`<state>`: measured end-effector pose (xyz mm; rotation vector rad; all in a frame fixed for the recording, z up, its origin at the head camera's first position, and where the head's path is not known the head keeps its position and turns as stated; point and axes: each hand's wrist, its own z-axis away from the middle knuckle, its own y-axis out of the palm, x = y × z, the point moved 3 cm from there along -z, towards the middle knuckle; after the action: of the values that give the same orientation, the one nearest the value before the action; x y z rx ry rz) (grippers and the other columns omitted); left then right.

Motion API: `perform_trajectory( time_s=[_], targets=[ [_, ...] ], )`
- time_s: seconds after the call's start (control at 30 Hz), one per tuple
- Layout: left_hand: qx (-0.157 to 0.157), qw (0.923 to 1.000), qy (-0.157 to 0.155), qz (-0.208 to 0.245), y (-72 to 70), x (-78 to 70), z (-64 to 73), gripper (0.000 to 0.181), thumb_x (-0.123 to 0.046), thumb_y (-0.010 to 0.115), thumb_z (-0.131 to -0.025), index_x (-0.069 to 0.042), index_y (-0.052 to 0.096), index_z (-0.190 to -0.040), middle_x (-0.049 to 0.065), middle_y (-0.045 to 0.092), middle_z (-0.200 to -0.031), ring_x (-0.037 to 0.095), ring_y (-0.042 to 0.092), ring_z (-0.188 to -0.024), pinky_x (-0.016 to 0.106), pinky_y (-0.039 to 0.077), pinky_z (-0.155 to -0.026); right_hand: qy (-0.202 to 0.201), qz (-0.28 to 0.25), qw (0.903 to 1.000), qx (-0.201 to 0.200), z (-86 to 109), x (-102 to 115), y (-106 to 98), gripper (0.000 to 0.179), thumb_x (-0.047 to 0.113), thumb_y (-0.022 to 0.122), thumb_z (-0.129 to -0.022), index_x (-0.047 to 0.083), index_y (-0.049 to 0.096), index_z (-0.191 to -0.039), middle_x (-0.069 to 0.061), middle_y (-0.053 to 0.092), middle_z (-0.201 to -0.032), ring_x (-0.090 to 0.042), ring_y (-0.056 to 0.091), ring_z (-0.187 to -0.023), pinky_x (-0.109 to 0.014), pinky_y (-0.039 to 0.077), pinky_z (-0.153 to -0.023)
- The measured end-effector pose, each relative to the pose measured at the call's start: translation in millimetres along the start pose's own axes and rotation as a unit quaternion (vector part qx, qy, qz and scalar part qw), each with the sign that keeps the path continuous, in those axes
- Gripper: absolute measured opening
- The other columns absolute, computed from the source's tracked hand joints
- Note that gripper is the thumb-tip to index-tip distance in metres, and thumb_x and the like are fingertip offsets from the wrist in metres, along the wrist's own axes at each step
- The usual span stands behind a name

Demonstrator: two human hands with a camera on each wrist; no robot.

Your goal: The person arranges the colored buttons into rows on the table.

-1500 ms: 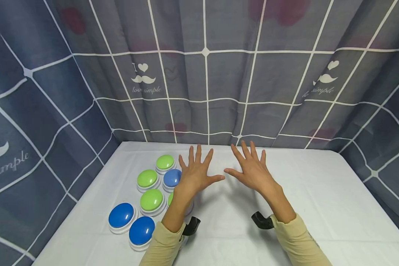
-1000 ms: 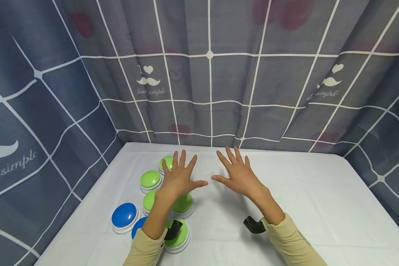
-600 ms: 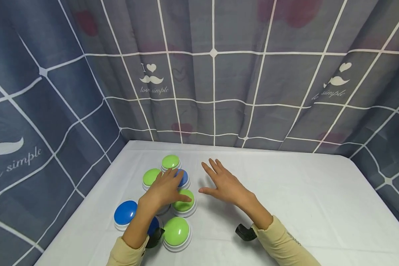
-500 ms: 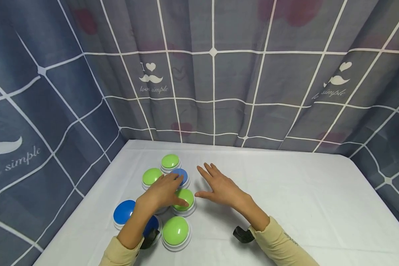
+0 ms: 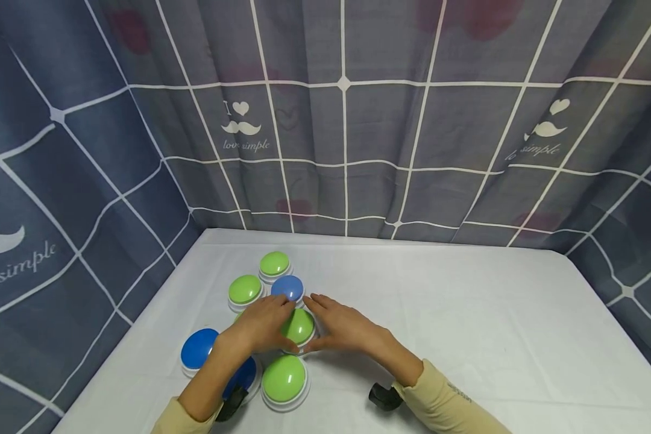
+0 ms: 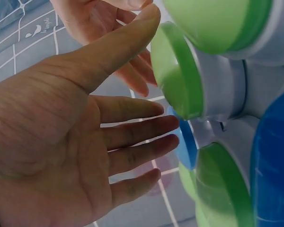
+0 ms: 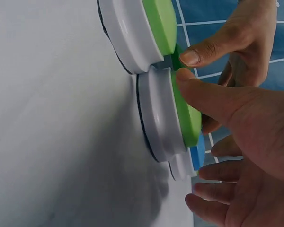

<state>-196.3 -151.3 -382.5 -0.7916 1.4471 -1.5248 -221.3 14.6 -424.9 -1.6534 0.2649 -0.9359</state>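
Note:
Both hands frame a green dome push button (image 5: 299, 326) with a white base, near the middle of a cluster. From the left comes my left hand (image 5: 260, 325), palm turned inward, its fingers extended and spread in the left wrist view. My right hand (image 5: 347, 327) stands on the button's other side, thumb tip right at the green dome (image 7: 187, 116) in the right wrist view. The two thumbs and the forefingers nearly meet around it. Just beyond the fingertips is a light blue button (image 5: 287, 288). Nearer the person sits another green button (image 5: 284, 378).
Dark blue buttons (image 5: 199, 348) stand at the left, one partly under the left forearm. Farther back are two green buttons, one of them at the rear (image 5: 274, 264). A white-covered table (image 5: 466, 313) extends right. Grid-patterned curtains (image 5: 380, 132) enclose the back and sides.
Both hands have come down and toward the person. The left hand has shifted left over the buttons; the right has moved left toward it, closing the gap around the green button.

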Motion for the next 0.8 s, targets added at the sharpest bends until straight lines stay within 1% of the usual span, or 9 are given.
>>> perform_trajectory(
  time_s=[0.13, 0.27, 0.37, 0.47, 0.6, 0.7, 0.8],
  targets=[
    [-0.002, 0.9999, 0.001, -0.015, 4.5, 1.9, -0.4, 0.08, -0.047, 0.09, -0.068, 0.0, 0.061, -0.126, 0.011, 0.06, -0.117, 0.03, 0.056, -0.115, 0.048, 0.04, -0.105, -0.008, -0.01, 0.9999, 0.007, -2.5, 1.1, 5.4, 0.098, 0.048, 0.079, -0.082, 0.003, 0.03, -0.154, -0.017, 0.035, -0.155, -0.029, 0.038, -0.14, -0.041, 0.036, -0.11],
    [0.0, 1.0, -0.001, -0.006, 6.3, 3.0, -0.2, 0.071, -0.041, 0.092, -0.067, -0.002, 0.064, -0.12, 0.009, 0.062, -0.111, 0.029, 0.057, -0.111, 0.048, 0.041, -0.104, -0.025, -0.032, 0.9991, 0.006, -4.6, 1.7, 11.5, 0.096, 0.04, 0.081, -0.082, -0.001, 0.031, -0.153, -0.015, 0.039, -0.154, -0.026, 0.041, -0.138, -0.036, 0.034, -0.112],
    [0.0, 1.0, -0.002, 0.005, 6.6, 4.0, -0.4, 0.07, -0.037, 0.092, -0.067, -0.002, 0.064, -0.121, 0.009, 0.063, -0.112, 0.03, 0.057, -0.112, 0.048, 0.04, -0.105, -0.033, -0.043, 0.9985, 0.0, -5.9, 2.9, 14.7, 0.093, 0.035, 0.082, -0.082, -0.003, 0.033, -0.151, -0.013, 0.042, -0.151, -0.024, 0.042, -0.137, -0.034, 0.034, -0.112],
    [-0.001, 1.0, -0.003, 0.006, 7.7, 5.7, -0.9, 0.072, -0.036, 0.093, -0.066, -0.001, 0.064, -0.122, 0.01, 0.064, -0.113, 0.03, 0.057, -0.112, 0.047, 0.041, -0.104, -0.038, -0.042, 0.9983, -0.014, -7.5, 3.9, 16.8, 0.089, 0.032, 0.082, -0.083, -0.004, 0.036, -0.149, -0.014, 0.047, -0.148, -0.024, 0.045, -0.135, -0.034, 0.035, -0.111],
    [-0.005, 1.0, -0.004, 0.001, 10.5, 8.8, -1.7, 0.069, -0.035, 0.094, -0.064, -0.002, 0.065, -0.117, 0.007, 0.065, -0.106, 0.028, 0.059, -0.104, 0.044, 0.045, -0.098, -0.041, -0.043, 0.9977, -0.032, -8.8, 4.4, 19.5, 0.084, 0.031, 0.082, -0.083, -0.004, 0.04, -0.147, -0.014, 0.051, -0.144, -0.025, 0.049, -0.132, -0.035, 0.038, -0.109],
    [-0.012, 0.9999, -0.005, 0.009, 11.7, 10.7, -2.4, 0.064, -0.034, 0.095, -0.062, -0.005, 0.066, -0.111, 0.004, 0.065, -0.099, 0.024, 0.059, -0.096, 0.043, 0.046, -0.093, -0.038, -0.051, 0.9971, -0.041, -9.2, 3.8, 20.8, 0.083, 0.03, 0.083, -0.082, -0.002, 0.042, -0.146, -0.013, 0.053, -0.142, -0.023, 0.051, -0.13, -0.035, 0.039, -0.108],
    [-0.017, 0.9997, -0.004, 0.019, 11.3, 11.8, -2.7, 0.062, -0.034, 0.095, -0.062, -0.006, 0.066, -0.108, 0.002, 0.064, -0.095, 0.023, 0.058, -0.092, 0.042, 0.047, -0.089, -0.037, -0.06, 0.9964, -0.047, -9.2, 2.9, 20.6, 0.082, 0.029, 0.084, -0.08, -0.001, 0.044, -0.146, -0.011, 0.055, -0.14, -0.021, 0.052, -0.128, -0.034, 0.04, -0.107]
  ],
)
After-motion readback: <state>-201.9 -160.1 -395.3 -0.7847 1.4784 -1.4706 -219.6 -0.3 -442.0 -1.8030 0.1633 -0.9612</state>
